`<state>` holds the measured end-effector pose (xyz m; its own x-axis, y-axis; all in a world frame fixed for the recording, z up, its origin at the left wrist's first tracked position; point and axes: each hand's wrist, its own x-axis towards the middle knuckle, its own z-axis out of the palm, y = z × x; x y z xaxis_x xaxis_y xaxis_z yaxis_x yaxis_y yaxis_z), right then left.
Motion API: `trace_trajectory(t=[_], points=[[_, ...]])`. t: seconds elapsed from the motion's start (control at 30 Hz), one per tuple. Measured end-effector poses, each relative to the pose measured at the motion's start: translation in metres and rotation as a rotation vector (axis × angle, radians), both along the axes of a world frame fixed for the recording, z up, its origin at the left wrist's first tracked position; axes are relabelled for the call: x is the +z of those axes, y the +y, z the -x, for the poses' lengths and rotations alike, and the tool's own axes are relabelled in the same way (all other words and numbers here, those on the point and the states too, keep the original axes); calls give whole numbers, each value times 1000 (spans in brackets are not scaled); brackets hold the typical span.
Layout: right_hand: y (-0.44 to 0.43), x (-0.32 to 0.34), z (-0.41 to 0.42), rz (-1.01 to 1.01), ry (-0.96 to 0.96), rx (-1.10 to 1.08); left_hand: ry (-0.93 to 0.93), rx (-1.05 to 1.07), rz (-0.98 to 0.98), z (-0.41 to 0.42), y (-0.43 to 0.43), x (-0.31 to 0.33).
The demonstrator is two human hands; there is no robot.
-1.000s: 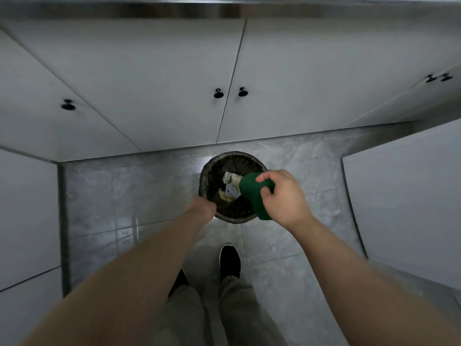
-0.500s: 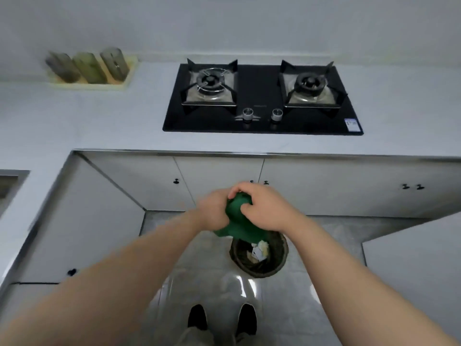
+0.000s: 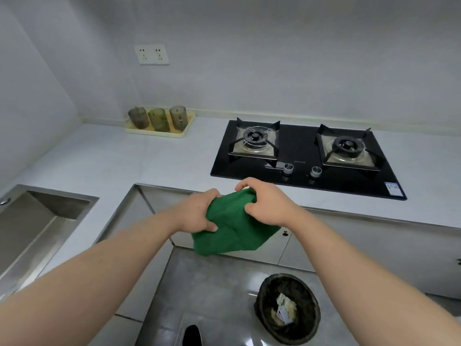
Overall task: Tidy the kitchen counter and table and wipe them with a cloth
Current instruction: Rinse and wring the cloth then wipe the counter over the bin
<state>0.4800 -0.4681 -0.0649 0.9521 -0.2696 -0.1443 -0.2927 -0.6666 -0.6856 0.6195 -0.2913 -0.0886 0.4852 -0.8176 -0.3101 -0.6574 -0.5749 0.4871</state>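
Gripping the green cloth from both sides, the fingers of the right hand curled over its upper edge while the left hand pinched the opposite side. Both were closed on the fabric, which hung bunched in the air just off the table's front edge. To do this step well, it seemed best to fold the cloth into a flat pad first, then wipe in overlapping strokes from the back edge toward the front. The white table carried a black two-burner hob toward its right, a tray of three tumblers at the back edge, and a steel sink at the left. A bin holding paper scraps stood on the grey floor.
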Motion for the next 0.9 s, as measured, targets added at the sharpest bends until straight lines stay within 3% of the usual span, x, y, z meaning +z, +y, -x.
trace_trajectory(t=[0.23,0.37,0.63,0.73,0.9], points=[[8,-2,-109,-25,28,-40,24,-12,-59,-111,18,11],[10,-6,-170,-291,57,-237,208,94,5,-183,31,10],[10,-22,-250,-387,56,-450,646,331,164,-279,41,2],[1,-29,-271,-416,119,-400,656,303,151,-302,31,0],[-21,-27,-310,-337,385,-102,467,179,19,-336,0,-2]])
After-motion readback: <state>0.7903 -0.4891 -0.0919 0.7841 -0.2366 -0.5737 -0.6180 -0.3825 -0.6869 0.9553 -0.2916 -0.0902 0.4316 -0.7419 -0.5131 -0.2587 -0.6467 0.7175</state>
